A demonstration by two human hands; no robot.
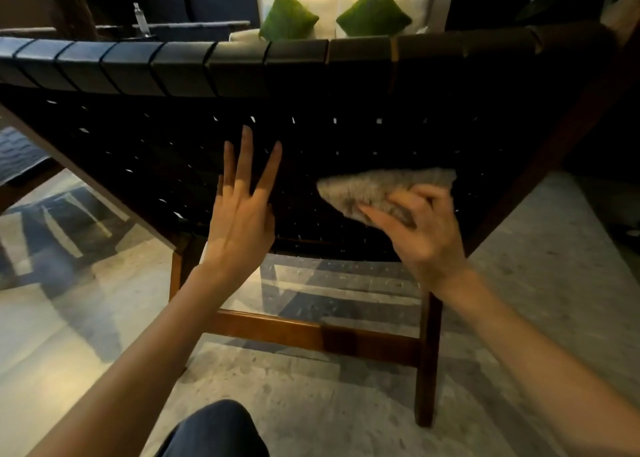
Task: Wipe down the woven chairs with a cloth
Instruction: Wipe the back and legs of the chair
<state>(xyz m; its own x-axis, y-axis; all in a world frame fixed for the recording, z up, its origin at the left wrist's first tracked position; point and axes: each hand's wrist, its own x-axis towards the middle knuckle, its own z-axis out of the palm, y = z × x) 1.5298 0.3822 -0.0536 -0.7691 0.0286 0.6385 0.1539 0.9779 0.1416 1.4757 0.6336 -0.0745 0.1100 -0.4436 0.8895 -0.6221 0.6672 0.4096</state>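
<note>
Woven chair (381,86), grey cloth (377,188) in R hand (427,235), L hand (242,219) splayed.

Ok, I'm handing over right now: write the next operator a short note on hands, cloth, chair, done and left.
Left hand: open, fingers straight at the woven chair back; contact unclear.
Right hand: grips the grey cloth, pressed on the weave low on the back.
Done: the weave does not show what is already wiped.
Left: likely the rest of the back and the wooden frame.
</note>
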